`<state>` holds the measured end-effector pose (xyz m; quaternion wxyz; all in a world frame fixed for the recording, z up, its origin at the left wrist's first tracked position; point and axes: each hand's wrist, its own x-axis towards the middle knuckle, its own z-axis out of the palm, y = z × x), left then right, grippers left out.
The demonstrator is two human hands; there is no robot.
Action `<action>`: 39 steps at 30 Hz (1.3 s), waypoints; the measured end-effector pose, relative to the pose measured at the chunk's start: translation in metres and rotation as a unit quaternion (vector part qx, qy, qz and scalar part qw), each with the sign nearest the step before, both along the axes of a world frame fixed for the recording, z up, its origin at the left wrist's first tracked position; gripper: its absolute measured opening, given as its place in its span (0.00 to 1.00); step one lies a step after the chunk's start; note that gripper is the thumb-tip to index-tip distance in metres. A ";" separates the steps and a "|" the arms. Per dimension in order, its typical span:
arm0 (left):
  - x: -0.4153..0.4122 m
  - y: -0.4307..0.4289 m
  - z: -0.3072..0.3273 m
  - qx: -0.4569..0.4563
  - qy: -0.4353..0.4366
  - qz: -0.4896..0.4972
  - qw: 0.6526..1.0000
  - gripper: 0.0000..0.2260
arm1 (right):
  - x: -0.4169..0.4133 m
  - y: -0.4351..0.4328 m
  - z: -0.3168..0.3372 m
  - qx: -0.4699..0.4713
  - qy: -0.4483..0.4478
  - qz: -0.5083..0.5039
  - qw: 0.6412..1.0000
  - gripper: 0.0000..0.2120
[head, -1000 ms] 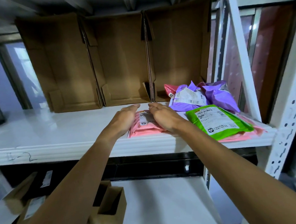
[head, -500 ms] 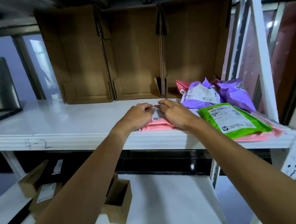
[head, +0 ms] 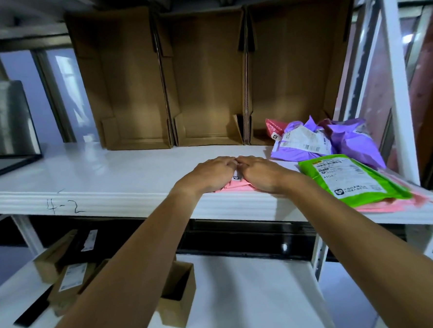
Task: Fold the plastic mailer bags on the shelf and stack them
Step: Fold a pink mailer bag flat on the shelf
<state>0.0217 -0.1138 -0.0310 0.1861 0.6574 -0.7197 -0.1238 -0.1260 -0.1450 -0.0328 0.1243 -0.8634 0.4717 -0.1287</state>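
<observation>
A pink mailer bag [head: 237, 186] lies near the front edge of the white shelf [head: 109, 175]. Both hands cover most of it. My left hand [head: 209, 175] and my right hand [head: 260, 175] sit side by side on it, fingertips meeting at its far edge and fingers bent down over it. Only a strip of pink and a bit of white label show between and below them. To the right, a green mailer bag [head: 350, 178] rests on flat pink bags [head: 400, 202]. Behind those lie crumpled purple mailer bags [head: 323, 144] and a red one [head: 273, 128].
Three open cardboard boxes [head: 205, 88] stand on their sides along the back of the shelf. A white upright post [head: 397, 76] bounds the right end. "4-2" is written on the shelf's front lip. Small cardboard boxes [head: 177, 293] sit on the lower shelf.
Both hands have drawn together over the pink mailer bag until their fingers meet, and the label that showed between them is now almost covered. The camera has shifted right and closer.
</observation>
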 end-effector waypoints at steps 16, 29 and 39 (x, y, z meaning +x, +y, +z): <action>0.002 0.005 0.002 -0.020 0.009 -0.010 1.000 0.21 | -0.004 0.003 0.000 0.010 -0.080 -0.016 0.997 0.22; -0.002 0.008 0.003 -0.011 -0.087 -0.021 0.996 0.21 | -0.003 0.001 -0.001 0.004 -0.007 -0.012 1.000 0.23; -0.001 0.006 0.005 0.010 -0.131 -0.039 0.991 0.22 | -0.002 0.000 -0.001 -0.016 0.044 0.005 0.999 0.25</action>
